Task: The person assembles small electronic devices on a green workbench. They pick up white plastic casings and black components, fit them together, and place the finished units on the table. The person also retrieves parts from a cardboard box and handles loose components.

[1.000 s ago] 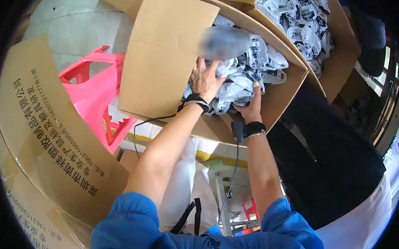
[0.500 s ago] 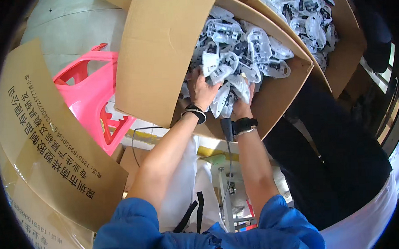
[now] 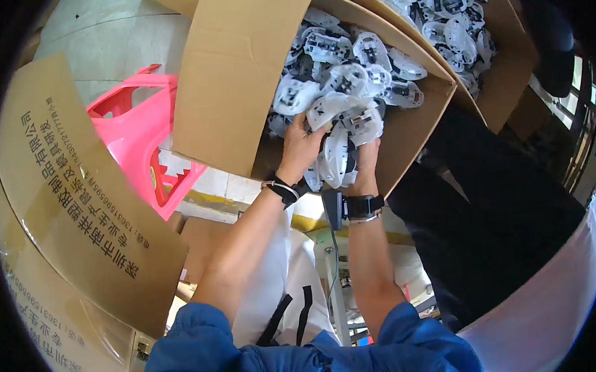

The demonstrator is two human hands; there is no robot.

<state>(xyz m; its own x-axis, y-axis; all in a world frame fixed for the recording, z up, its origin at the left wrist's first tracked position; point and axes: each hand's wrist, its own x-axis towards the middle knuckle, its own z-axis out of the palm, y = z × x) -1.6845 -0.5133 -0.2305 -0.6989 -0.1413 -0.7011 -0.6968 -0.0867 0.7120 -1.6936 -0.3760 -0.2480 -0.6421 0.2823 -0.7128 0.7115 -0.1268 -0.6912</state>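
Both hands are inside an open cardboard box (image 3: 418, 131) filled with white plastic computer mouse shells (image 3: 328, 46) with dark parts inside. My left hand (image 3: 300, 148), with a black band at the wrist, curls around the left side of a clump of these shells. My right hand (image 3: 367, 162), wearing a black strap with a cabled device, cups the same clump from the right and below. Between the hands, one mouse shell (image 3: 335, 156) stands on end, with others stacked above it. The fingertips of both hands are mostly hidden by the shells.
A second box of similar shells (image 3: 461, 36) stands at the upper right. A raised box flap (image 3: 233, 76) and a pink plastic stool (image 3: 132, 127) are on the left, beside a large printed carton (image 3: 79, 195). Someone in dark trousers (image 3: 485, 211) is close on my right.
Both hands have drawn slightly toward me, gathering the clump of mouse shells closer together. Shells in the pile have shifted, and more now rest over my hands.
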